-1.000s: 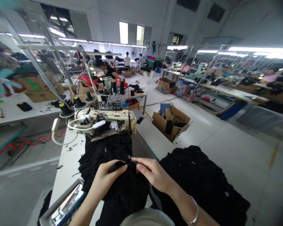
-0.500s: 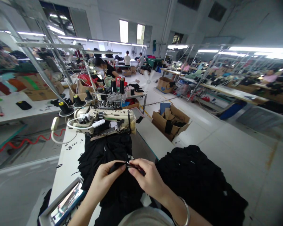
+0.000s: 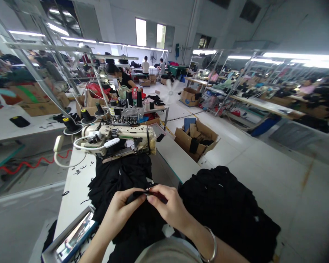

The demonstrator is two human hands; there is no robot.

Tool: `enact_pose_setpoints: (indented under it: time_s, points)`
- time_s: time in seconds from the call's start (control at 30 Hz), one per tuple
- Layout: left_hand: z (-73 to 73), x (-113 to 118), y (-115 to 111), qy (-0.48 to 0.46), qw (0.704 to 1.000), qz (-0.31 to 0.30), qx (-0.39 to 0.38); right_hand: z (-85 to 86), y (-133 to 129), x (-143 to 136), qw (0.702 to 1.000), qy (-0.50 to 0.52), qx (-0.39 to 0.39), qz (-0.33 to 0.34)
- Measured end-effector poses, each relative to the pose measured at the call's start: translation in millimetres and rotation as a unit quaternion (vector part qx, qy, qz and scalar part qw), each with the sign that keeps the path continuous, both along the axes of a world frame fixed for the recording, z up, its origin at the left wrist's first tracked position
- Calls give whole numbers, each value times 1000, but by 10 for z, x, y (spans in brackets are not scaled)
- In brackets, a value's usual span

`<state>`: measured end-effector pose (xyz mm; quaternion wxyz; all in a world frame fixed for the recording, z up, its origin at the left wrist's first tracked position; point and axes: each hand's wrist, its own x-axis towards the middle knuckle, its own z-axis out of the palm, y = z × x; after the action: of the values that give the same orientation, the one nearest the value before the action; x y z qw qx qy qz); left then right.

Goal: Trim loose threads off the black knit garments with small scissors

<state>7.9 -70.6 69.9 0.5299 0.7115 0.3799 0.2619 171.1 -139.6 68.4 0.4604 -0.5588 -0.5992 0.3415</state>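
Both my hands meet over a heap of black garments [image 3: 123, 175] on the table in front of the sewing machine. My left hand [image 3: 123, 208] pinches a folded edge of black fabric [image 3: 133, 196] between thumb and fingers. Touching it at the fingertips, my right hand [image 3: 171, 208] is closed around a small dark-red object [image 3: 161, 198] mostly hidden by the fingers; its kind cannot be made out. The sewing machine [image 3: 123, 133] stands just beyond the heap, with fabric lying up against it.
More black garments [image 3: 224, 208] are piled at my right. A phone [image 3: 75, 237] in a box-like holder lies at the left front. Thread cones [image 3: 70, 124] stand behind the machine. A cardboard box [image 3: 196, 140] sits on the floor, and a co-worker [image 3: 124, 78] is farther back.
My hands stay together at the fabric with only slight finger movement. The bright metallic glint between the fingertips is no longer visible. The view has shifted a little.
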Motion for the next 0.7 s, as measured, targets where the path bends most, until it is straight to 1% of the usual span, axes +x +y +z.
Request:
enact_pose_setpoints:
  time_s: [0.07,0.17,0.27,0.33,0.4,0.43,0.47,0.5,0.53,0.57,0.6,0.63,0.7]
  points:
    - [-5,12,5,-1,1000,-5,-7,0,-8,8,1000,2,4,-13]
    - [-10,40,16,-10,999,-12,-43,-22,-30,20,999,15,1,-39]
    - [-5,99,18,-30,997,-16,-76,-79,-47,12,997,60,-12,-48]
    - [-1,159,10,-40,995,-24,-90,-129,-40,27,996,69,-28,-48]
    - [-24,226,18,-47,991,-47,-112,-183,-17,119,996,56,-50,-52]
    - [-58,254,43,-51,989,-60,-128,-207,-5,212,995,52,-60,-60]
    - [-114,274,91,-55,986,-69,-144,-228,4,344,993,56,-66,-78]
    - [-195,281,168,-55,984,-72,-153,-243,5,516,989,70,-70,-110]
    - [-302,273,275,-42,985,-64,-152,-249,-8,725,981,90,-68,-154]
    - [-431,248,412,-21,989,-47,-142,-243,-38,965,967,119,-63,-218]
    - [-578,208,571,16,993,-23,-117,-225,-91,1227,944,150,-56,-289]
    - [-736,155,744,76,993,14,-84,-194,-168,1501,917,179,-37,-354]
    - [-1050,30,1082,135,986,72,-60,-107,-403,2037,851,232,41,-470]
